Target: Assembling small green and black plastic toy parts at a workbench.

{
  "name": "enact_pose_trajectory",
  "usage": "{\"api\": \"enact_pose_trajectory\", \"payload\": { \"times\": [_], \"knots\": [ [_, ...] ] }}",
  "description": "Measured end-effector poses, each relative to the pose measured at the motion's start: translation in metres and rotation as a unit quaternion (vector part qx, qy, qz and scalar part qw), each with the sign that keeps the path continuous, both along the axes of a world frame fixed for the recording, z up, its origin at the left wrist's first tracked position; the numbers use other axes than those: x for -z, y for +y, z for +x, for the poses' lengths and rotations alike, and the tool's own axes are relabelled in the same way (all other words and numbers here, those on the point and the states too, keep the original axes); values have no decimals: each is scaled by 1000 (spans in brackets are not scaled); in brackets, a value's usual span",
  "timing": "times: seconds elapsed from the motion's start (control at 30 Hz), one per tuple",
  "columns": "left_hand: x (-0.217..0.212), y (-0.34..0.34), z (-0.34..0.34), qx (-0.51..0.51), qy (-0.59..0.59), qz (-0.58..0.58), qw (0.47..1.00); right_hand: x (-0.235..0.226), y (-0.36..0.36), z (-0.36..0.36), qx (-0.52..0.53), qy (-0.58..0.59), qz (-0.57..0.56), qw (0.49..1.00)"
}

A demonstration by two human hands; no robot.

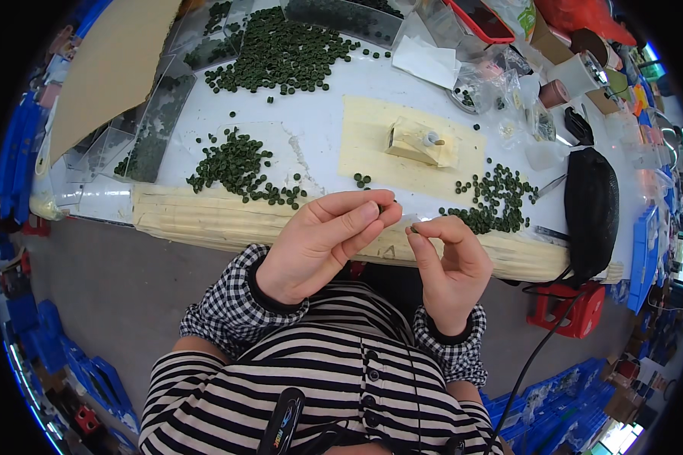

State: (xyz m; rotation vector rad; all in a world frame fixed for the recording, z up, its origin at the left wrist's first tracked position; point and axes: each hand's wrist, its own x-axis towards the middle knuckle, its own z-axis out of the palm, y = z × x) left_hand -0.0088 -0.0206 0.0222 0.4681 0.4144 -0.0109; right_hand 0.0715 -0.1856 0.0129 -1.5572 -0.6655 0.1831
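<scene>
My left hand (322,239) is raised over the table's near edge, its fingertips pinched on a small dark green disc (380,206). My right hand (451,262) is beside it, thumb and forefinger pinching another small dark piece (415,227). The two hands' fingertips are a short gap apart. Loose piles of the same green discs lie on the white table: one pile (239,167) to the left, another (493,199) to the right, and a large spread (281,49) at the back. A small cream block fixture with a white peg (419,142) stands on a yellow mat (372,163) ahead of my hands.
Clear plastic trays (159,121) lie at the left under a brown cardboard sheet (110,64). A black pouch (590,208) lies at the right, with tweezers (552,184), tape rolls (584,72) and clutter behind. A padded strip (197,216) lines the table edge. A red stool (577,307) stands on the floor.
</scene>
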Motion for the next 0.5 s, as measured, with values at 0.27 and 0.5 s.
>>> {"api": "enact_pose_trajectory", "payload": {
  "times": [0.27, 0.5],
  "knots": [
    [17, 4, -3, 59, -103, -34, 992, -4, 1, -1, -18, 100, 53, 993],
    [7, -6, 1, 53, -77, 71, 993, -2, 0, 0, -55, 239, 128, 961]
  ]
}}
